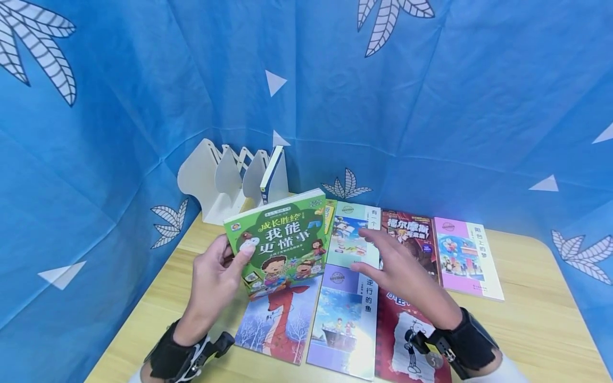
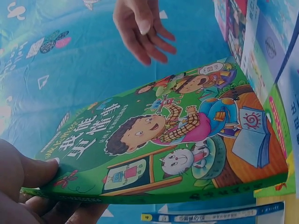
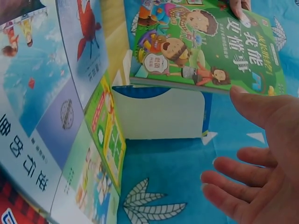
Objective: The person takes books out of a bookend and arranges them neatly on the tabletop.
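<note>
My left hand (image 1: 217, 274) grips a green picture book (image 1: 282, 244) by its left edge, thumb on the cover and fingers beneath. The book is raised and tilted over the table, cover up, overlapping the giraffe book (image 1: 282, 327) in the head view. In the left wrist view the cover of the green book (image 2: 154, 135) shows a cartoon child and a cat. My right hand (image 1: 402, 271) hovers to the right of the green book, fingers spread and holding nothing. Below it lie the books with light green (image 1: 351, 234) and red (image 1: 407, 340) covers.
A white bookend rack (image 1: 201, 175) stands at the back left with one upright book (image 1: 271, 173) in it. More books lie flat in rows, among them a purple-covered one (image 1: 340, 330), a dark red one (image 1: 412, 239) and a pink one (image 1: 466, 255). Blue cloth (image 1: 335, 106) hangs behind the table.
</note>
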A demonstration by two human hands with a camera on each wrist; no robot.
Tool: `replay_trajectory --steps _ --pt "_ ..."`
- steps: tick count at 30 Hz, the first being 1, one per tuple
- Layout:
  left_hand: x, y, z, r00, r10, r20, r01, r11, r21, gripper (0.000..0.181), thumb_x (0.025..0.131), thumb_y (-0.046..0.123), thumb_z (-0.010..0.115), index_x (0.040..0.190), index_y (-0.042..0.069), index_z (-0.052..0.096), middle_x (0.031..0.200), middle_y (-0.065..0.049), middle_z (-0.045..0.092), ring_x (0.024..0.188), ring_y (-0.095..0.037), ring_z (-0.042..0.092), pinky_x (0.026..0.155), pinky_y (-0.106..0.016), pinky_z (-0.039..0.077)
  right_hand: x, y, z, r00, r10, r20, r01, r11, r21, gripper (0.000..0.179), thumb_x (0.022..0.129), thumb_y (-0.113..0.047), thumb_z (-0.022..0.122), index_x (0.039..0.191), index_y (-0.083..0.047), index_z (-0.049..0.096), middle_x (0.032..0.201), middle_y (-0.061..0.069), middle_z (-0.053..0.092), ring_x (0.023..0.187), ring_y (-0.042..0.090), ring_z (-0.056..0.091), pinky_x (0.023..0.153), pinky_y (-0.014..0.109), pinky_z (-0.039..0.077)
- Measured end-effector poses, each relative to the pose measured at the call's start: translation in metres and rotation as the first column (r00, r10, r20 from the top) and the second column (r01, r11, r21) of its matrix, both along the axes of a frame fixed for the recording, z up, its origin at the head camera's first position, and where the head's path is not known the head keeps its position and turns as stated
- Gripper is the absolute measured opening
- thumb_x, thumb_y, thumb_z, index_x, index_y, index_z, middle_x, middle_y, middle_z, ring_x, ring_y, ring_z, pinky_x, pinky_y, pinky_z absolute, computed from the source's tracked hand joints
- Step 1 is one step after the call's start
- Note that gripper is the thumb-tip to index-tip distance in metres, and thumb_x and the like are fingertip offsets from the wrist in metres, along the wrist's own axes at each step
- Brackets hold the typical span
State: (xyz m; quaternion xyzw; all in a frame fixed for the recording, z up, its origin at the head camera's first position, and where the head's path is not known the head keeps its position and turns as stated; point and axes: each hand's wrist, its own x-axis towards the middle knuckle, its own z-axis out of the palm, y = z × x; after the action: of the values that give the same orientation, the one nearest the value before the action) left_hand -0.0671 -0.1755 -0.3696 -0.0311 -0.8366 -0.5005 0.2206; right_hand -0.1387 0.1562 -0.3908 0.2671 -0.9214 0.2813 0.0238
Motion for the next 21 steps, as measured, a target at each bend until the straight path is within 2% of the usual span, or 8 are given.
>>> replay_trajectory --steps 5,11,15,21 --pt "0.001 0.004 -0.002 0.999 -0.041 -0.008 0.041 0.999 0.013 0.027 0.098 0.003 0.069 0.124 -0.005 0.066 0.104 -0.022 0.079 0.087 -0.01 0.079 0.07 -0.02 0.063 -0.001 -0.008 -0.002 0.999 0.006 0.033 -0.005 1.0 -0.019 0.079 0.092 -0.046 0.077 0.154 -0.008 0.046 0.148 0.016 0.061 0.138 0.041 0.057 0.107 0.061 0.052" --pt "0.002 0.01 -0.004 0.995 -0.099 0.019 0.098 0.995 0.037 0.025 0.099 0.005 0.068 0.122 -0.004 0.067 0.105 -0.02 0.08 0.088 -0.017 0.08 0.071 -0.024 0.064 -0.001 -0.017 -0.005 0.997 0.055 0.047 -0.051 0.996 -0.069 0.082 0.091 -0.044 0.077 0.156 -0.008 0.042 0.147 0.016 0.061 0.128 0.037 0.065 0.101 0.054 0.058" --pt "0.004 0.013 -0.006 0.99 -0.13 0.054 0.126 0.99 0.067 0.025 0.099 0.006 0.068 0.123 -0.003 0.066 0.106 -0.018 0.08 0.089 -0.015 0.08 0.072 -0.025 0.065 0.0 -0.023 -0.009 0.996 0.074 0.055 -0.069 0.994 -0.079 0.084 0.092 -0.043 0.076 0.157 -0.005 0.039 0.145 0.018 0.062 0.121 0.036 0.069 0.096 0.051 0.06" --pt "0.005 0.018 -0.009 0.984 -0.168 0.06 0.164 0.984 0.075 0.025 0.099 0.006 0.068 0.123 -0.002 0.066 0.105 -0.018 0.08 0.09 -0.014 0.08 0.073 -0.025 0.065 0.003 -0.029 -0.013 0.992 0.066 0.103 -0.061 0.997 -0.053 0.085 0.096 -0.049 0.069 0.159 -0.003 0.036 0.151 0.021 0.057 0.128 0.037 0.066 0.103 0.054 0.056"
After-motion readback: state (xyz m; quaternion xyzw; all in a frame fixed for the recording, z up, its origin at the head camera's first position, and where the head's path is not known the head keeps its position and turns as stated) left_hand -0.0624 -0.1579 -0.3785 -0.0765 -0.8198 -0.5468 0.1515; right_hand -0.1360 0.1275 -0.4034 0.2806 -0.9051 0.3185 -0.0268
